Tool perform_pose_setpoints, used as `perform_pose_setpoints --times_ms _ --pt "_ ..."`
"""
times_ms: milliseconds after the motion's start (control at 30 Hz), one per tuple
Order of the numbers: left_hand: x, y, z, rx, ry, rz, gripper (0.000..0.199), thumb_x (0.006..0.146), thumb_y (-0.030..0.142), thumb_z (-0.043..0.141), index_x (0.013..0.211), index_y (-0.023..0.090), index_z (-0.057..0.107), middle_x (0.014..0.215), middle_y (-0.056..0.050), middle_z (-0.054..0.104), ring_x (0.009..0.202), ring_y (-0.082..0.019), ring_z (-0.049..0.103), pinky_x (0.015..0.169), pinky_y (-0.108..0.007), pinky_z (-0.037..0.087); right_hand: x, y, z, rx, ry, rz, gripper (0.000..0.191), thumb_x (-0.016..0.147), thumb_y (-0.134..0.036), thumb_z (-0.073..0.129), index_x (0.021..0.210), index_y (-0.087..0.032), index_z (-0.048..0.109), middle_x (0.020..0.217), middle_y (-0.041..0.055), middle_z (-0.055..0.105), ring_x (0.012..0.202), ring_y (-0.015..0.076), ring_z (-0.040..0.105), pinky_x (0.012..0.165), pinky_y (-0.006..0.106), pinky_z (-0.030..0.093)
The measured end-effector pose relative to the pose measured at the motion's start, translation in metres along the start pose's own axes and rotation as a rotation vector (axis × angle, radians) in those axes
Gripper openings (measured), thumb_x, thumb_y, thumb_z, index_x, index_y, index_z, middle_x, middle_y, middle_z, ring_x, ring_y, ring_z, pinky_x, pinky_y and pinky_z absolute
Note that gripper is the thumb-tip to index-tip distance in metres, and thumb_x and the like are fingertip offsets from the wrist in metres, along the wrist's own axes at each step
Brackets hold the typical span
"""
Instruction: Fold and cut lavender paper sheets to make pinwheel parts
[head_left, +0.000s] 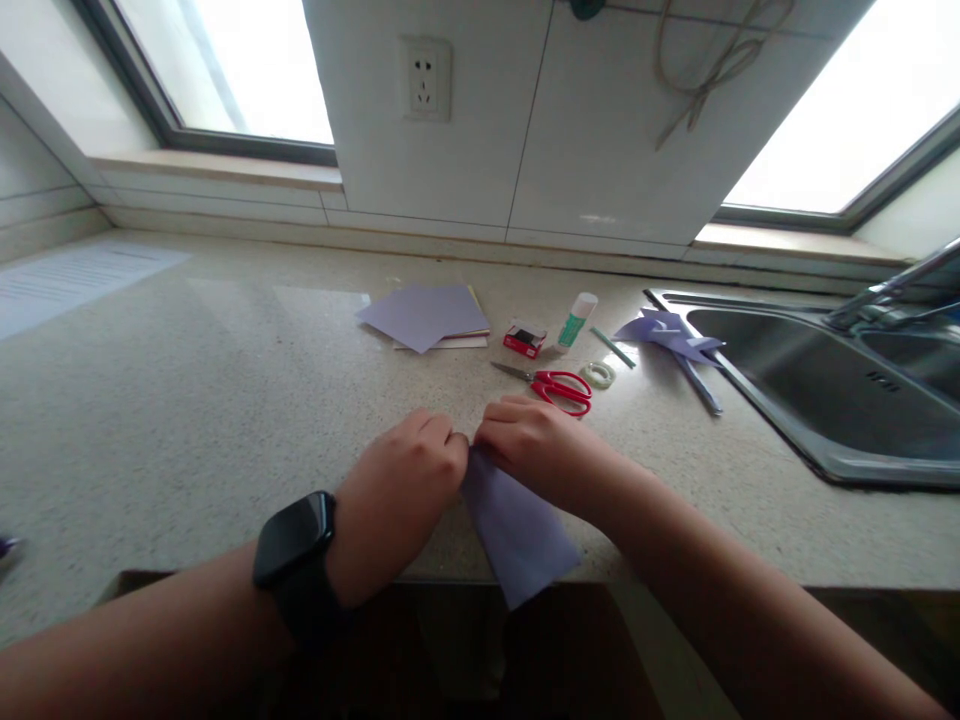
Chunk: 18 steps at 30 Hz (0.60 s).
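A piece of purple paper [519, 530] lies near the counter's front edge, its lower end hanging just past it. My left hand [409, 490], with a black watch at the wrist, is closed on the paper's top end. Beside it, almost touching, my right hand [536, 440] pinches the same end, fingers curled. The fingertips and the pinched part of the paper are mostly hidden. Just beyond my right hand lie red-handled scissors [559, 388], blades pointing left.
Behind are a stack of purple paper [424, 315], a small red box [524, 338], a glue stick [577, 321], a tape roll [598, 375] and a green strip [613, 347]. A purple paper pinwheel [667, 335] rests by the steel sink [832, 465]. Printed sheets [82, 275] lie far left.
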<state>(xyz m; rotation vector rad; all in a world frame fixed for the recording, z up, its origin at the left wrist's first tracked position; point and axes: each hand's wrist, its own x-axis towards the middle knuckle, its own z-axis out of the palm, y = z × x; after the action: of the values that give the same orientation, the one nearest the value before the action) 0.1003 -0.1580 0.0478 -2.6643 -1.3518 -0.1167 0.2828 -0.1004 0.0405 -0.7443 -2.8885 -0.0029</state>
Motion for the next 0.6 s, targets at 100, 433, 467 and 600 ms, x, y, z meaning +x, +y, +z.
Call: perform_pose_setpoints --times_ms 100,433,467,600 --pt "0.002 -0.003 -0.002 -0.053 -0.048 -0.052 0.020 0.085 -0.003 0.050 0.081 0.012 0.063 0.083 -0.009 0.067 0.077 -0.023 0.061 0.074 -0.038 0.055 -0.001 0.000 0.000 0.028 0.014 0.017 0.019 0.095 -0.009 0.056 0.077 -0.014 0.063 0.079 0.0041 0.059 0.074 0.0155 0.054 0.068 0.029 0.041" --pt "0.005 -0.008 0.004 -0.051 0.046 -0.011 0.019 0.088 0.000 0.050 0.083 0.013 0.063 0.085 -0.010 0.066 0.081 -0.024 0.059 0.072 -0.037 0.053 0.004 0.000 -0.002 0.085 0.000 0.081 0.013 0.092 -0.010 0.059 0.083 -0.013 0.067 0.080 0.0055 0.063 0.077 0.0174 0.055 0.073 0.031 0.041" --pt "0.005 -0.009 0.006 -0.076 0.062 -0.014 0.019 0.089 0.001 0.049 0.084 0.013 0.063 0.085 -0.009 0.066 0.081 -0.024 0.059 0.073 -0.036 0.052 0.003 0.000 -0.002 0.109 0.008 0.092 0.010 0.091 -0.011 0.060 0.085 -0.013 0.067 0.081 0.0055 0.063 0.078 0.0174 0.055 0.074 0.030 0.042" --pt "0.007 -0.019 0.010 -0.362 0.094 -0.100 0.017 0.095 0.012 0.052 0.091 0.014 0.068 0.088 -0.007 0.071 0.083 -0.022 0.064 0.077 -0.036 0.051 -0.003 0.004 -0.003 0.238 0.063 0.172 0.004 0.090 -0.013 0.061 0.089 -0.013 0.065 0.089 0.0057 0.063 0.081 0.0160 0.057 0.073 0.028 0.042"
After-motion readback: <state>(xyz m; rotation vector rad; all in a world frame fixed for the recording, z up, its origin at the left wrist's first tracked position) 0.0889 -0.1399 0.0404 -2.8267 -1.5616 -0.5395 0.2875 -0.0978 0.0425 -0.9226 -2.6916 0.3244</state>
